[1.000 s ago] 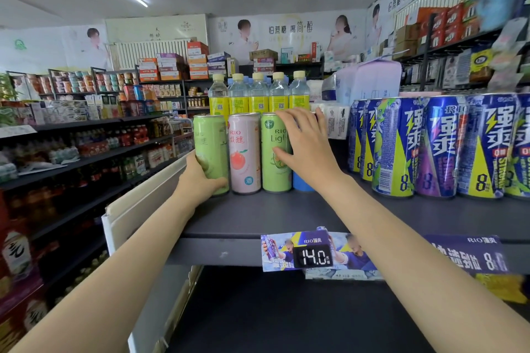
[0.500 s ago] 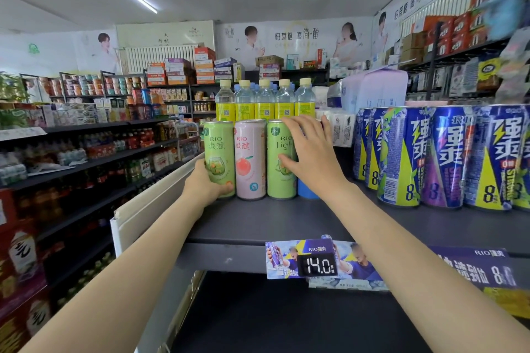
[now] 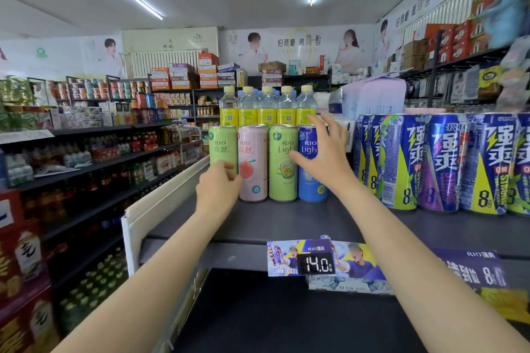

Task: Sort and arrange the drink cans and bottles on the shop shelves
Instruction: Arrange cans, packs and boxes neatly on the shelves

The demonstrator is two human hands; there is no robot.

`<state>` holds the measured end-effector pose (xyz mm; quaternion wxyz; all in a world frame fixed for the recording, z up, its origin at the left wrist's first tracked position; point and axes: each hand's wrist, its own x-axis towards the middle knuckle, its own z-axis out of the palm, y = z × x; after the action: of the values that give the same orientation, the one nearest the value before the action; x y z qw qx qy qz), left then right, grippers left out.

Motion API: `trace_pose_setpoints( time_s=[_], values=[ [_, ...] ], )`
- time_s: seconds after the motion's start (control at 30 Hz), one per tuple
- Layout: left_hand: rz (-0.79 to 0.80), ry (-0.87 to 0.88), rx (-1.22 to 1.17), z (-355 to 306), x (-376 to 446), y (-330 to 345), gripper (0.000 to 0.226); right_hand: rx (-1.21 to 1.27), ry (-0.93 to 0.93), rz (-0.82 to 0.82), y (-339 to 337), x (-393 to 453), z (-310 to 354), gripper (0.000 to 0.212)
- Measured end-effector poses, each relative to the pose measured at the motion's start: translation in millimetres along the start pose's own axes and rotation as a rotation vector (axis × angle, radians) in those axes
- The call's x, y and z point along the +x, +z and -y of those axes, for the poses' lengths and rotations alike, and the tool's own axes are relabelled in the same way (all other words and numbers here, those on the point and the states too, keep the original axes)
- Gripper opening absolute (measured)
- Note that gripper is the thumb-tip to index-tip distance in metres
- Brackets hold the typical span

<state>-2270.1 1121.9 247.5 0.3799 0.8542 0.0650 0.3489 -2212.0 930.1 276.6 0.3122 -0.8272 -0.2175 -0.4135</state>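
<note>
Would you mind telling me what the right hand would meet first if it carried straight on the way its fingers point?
Most likely the blue can: the right hand is spread open just before it, fingers aimed up and back at it. Depth is unclear, so contact can't be ruled out.

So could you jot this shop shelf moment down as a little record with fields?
place: shop aisle, dark shelf
front row: green Rio can, pink peach Rio can, green Rio Light can, blue Rio Light can
behind: yellow-labelled bottles
to the right: tall blue and yellow cans
left hand: fingers curled at the base of the green Rio can
right hand: fingers spread in front of the blue Rio Light can; contact unclear
price tag: 14.0
</note>
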Motion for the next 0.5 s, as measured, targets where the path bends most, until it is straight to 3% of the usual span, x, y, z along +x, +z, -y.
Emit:
trace_pose_setpoints(
  time_s=[0.23,0.5],
  values=[
    [0.084,0.019,0.327,-20.2,-10.1,27.8,0.045,0.234,0.169,0.112,0.6,-4.1,-3.2,0.118],
    [0.043,0.057,0.308,-16.9,-3.9,32.3,0.055,0.248,0.168,0.115,-0.2,-6.1,-3.7,0.120]
  ],
)
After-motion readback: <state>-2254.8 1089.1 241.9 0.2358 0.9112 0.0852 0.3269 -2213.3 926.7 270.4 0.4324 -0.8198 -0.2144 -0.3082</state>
